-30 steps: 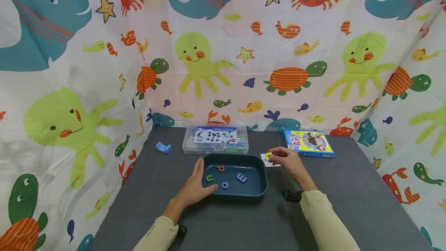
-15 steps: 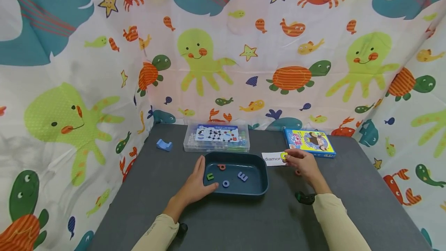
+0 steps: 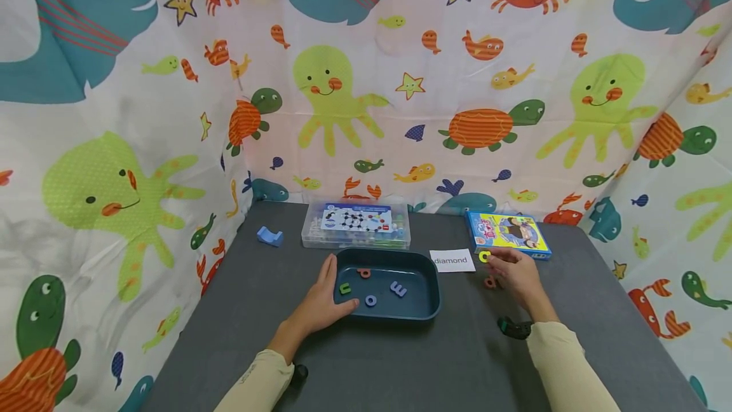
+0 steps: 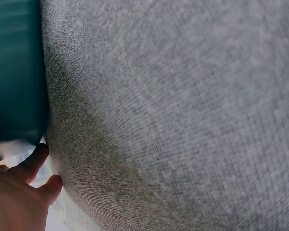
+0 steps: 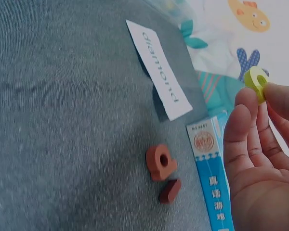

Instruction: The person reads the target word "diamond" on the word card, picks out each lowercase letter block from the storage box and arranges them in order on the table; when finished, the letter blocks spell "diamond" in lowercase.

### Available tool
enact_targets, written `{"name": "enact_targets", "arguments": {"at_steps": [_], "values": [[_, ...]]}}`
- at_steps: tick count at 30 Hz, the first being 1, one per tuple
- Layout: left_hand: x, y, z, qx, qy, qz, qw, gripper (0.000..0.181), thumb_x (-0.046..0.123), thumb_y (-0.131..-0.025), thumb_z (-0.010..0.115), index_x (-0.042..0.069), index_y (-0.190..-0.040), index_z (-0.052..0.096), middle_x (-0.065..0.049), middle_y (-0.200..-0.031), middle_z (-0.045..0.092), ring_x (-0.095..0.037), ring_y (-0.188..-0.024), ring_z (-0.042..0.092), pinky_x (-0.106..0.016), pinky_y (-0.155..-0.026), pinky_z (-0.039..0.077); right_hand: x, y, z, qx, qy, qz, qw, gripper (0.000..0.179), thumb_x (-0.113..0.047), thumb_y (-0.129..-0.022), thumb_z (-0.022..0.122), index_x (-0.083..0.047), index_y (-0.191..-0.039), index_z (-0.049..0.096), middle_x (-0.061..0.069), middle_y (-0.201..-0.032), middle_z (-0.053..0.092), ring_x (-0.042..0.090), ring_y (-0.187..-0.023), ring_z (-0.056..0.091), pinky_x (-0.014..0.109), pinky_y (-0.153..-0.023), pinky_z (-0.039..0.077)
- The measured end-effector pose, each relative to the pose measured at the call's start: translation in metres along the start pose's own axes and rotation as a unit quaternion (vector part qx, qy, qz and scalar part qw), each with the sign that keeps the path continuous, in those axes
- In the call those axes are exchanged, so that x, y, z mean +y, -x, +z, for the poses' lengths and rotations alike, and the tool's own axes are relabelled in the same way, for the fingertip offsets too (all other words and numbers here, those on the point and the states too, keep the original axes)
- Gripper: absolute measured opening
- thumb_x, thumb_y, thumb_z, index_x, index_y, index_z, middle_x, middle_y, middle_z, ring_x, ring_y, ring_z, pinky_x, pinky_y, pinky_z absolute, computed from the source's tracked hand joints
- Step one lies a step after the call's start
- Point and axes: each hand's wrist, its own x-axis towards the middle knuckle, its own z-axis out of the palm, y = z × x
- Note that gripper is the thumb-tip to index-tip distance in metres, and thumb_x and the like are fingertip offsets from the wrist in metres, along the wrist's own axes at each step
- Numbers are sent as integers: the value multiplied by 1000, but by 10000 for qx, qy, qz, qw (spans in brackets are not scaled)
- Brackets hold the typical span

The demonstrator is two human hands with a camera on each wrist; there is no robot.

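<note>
Head: right hand (image 3: 519,277) pinches the yellow letter (image 3: 483,256); likely light, stiff, best held by its edges. Versus 0.5 s ago, it's farther right, uncovering all of "diamond" on the card (image 3: 452,260) to its left. Left hand (image 3: 319,305) spread, fingers along the tray (image 3: 400,306) to its right. Left wrist: fingers at tray's side. Right wrist: yellow letter at thumb and fingertips, red-brown letter (image 5: 155,168) below hand on worktop (image 5: 77,120).

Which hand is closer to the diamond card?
Right. The right hand is just right of the card, pinching a yellow piece; the left hand is farther, touching the tray.
</note>
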Motion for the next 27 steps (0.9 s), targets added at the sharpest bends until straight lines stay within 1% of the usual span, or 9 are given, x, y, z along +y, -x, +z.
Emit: {"name": "enact_targets", "arguments": {"at_steps": [5, 10, 13, 16, 19, 23, 27], "values": [[1, 0, -1, 3, -33, -19, 10000, 113, 47, -96, 76, 9, -173, 3, -8, -180, -3, -43, -157, 27, -70, -119, 29, 7, 0, -11, 121, 78, 40, 9999, 48, -20, -108, 69, 10, -143, 56, -3, -108, 72, 12, -94, 72, 32, -93, 59], [0, -1, -1, -15, -53, -13, 10000, 113, 48, -96, 76, 10, -173, 2, -9, -180, -3, -43, -158, 26, -69, -119, 29, 12, 1, -19, 414, 78, 109, 9991, 47, -17, -107, 69, 11, -142, 57, -7, -102, 72, 12, -92, 73, 27, -86, 60], [0, -2, 0, -15, -65, -10, 10000, 114, 49, -96, 76, 10, -173, 2, -9, -180, -3, -43, -158, 26, -69, -119, 29, 16, 2, -23, 611, 40, 242, 9978, 45, -14, -107, 69, 12, -141, 58, -10, -98, 72, 12, -90, 72, 24, -82, 59], [0, -2, 0, -8, -81, -16, 10000, 114, 49, -96, 76, 9, -173, 3, -10, -180, -2, -43, -158, 26, -69, -119, 29, 21, 3, -28, 683, 86, 414, 9968, 43, -13, -107, 68, 12, -141, 58, -10, -96, 71, 12, -90, 71, 22, -80, 59], [1, -2, -1, -11, -73, -30, 10000, 113, 48, -96, 76, 10, -173, 3, -10, -180, -2, -43, -158, 26, -69, -119, 29, 27, 4, -33, 667, 312, 481, 9961, 42, -13, -108, 67, 12, -141, 59, -4, -100, 72, 12, -88, 69, 21, -79, 58], [2, -1, -2, -5, -50, -36, 10000, 113, 47, -96, 76, 10, -173, 2, -9, -180, -3, -43, -158, 26, -69, -119, 28, 33, 5, -38, 675, 746, 481, 9938, 40, -11, -108, 66, 14, -139, 59, 13, -111, 72, 13, -86, 67, 21, -76, 58], [1, -1, -1, -19, -62, -62, 10000, 114, 48, -96, 76, 10, -173, 2, -9, -180, -3, -42, -157, 27, -69, -119, 29, 40, 7, -42, 664, 1066, 532, 9907, 38, -8, -107, 65, 16, -135, 60, 24, -117, 70, 19, -88, 68, 23, -72, 58]]}}
